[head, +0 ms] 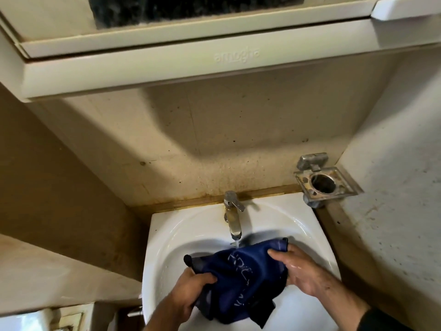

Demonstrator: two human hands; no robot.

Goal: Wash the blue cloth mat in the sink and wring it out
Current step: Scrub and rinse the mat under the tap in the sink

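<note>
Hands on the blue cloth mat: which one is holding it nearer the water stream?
The right hand, gripping the blue cloth mat at its upper right edge, close beside where the faucet stream lands. The left hand bunches the lower left part, farther from the stream.

Stained beige wall (214,139), cream cabinet (167,60) overhead, metal holder (322,182) at right.

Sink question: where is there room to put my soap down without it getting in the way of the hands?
The flat white rim of the sink left of the tap is bare, and so is the rim right of the tap, below the metal holder. The bowl is crowded: both hands, left hand and right hand, hold the blue cloth under the water.
</note>
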